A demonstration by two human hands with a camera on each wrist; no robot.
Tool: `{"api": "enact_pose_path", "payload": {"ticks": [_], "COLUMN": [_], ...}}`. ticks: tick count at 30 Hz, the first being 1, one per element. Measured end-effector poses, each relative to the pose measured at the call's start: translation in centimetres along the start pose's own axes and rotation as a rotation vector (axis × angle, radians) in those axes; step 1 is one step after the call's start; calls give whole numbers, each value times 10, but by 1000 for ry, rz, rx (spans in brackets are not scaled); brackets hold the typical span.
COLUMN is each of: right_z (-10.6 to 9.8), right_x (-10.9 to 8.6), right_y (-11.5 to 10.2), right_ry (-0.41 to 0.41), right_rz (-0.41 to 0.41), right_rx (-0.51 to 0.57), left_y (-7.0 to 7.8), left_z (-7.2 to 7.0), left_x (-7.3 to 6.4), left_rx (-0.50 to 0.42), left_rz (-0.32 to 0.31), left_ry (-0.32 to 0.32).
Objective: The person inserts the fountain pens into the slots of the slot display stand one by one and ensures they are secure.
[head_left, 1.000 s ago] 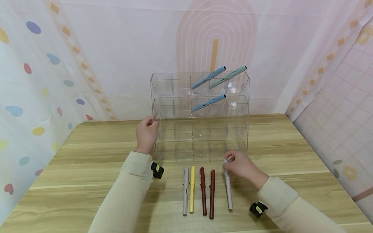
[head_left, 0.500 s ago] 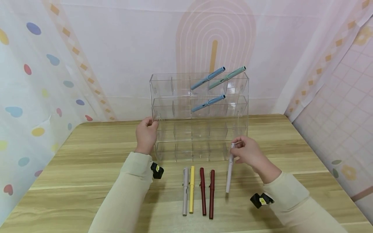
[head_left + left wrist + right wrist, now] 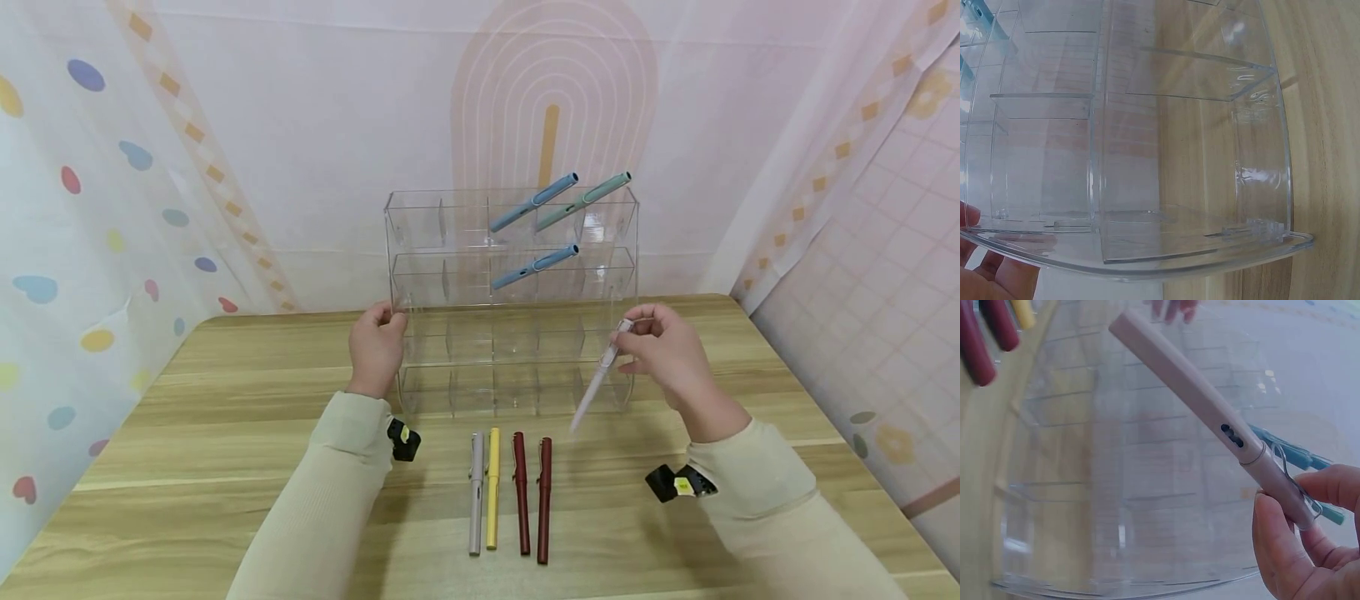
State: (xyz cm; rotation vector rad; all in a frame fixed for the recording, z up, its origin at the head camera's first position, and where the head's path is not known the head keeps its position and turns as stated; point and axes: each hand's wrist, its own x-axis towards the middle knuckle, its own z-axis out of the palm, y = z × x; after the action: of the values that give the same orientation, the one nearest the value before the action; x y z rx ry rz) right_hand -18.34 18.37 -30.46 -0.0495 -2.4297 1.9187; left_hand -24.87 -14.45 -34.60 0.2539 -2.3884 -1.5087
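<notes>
My right hand [image 3: 670,354] pinches a pale pinkish pen [image 3: 598,385] by its clip end between thumb and fingers. The pen slants down to the left before the lower right of a clear tiered rack [image 3: 471,377]. In the right wrist view the pen's barrel [image 3: 1179,378] shows a small ink window. My left hand [image 3: 377,348] grips the rack's left side edge; in the left wrist view its fingers [image 3: 1013,278] wrap that edge. Two blue pens [image 3: 534,202] and a green pen [image 3: 585,202] lean in the upper two tiers.
On the wooden table [image 3: 247,450] in front of the rack lie a grey pen [image 3: 476,492], a yellow pen [image 3: 492,487] and two dark red pens [image 3: 522,492], roughly side by side. A patterned curtain [image 3: 337,150] hangs behind.
My right hand has lifted the pale pen off the table and carried it up and to the right, tilting it. The left hand keeps its place on the rack.
</notes>
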Motion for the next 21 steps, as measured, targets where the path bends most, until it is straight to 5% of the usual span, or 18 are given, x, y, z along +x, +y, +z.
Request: {"api": "enact_pose_path", "payload": {"ticks": [21], "right_z": [-15], "right_x": [26], "right_y": [-44], "right_ry": [383], "right_rz": [-157], "right_rx": [461], "left_y": [0], "left_z": [0], "left_x": [0], "left_rx": [-26], "left_rz": [-25], "left_ry": [-8]}}
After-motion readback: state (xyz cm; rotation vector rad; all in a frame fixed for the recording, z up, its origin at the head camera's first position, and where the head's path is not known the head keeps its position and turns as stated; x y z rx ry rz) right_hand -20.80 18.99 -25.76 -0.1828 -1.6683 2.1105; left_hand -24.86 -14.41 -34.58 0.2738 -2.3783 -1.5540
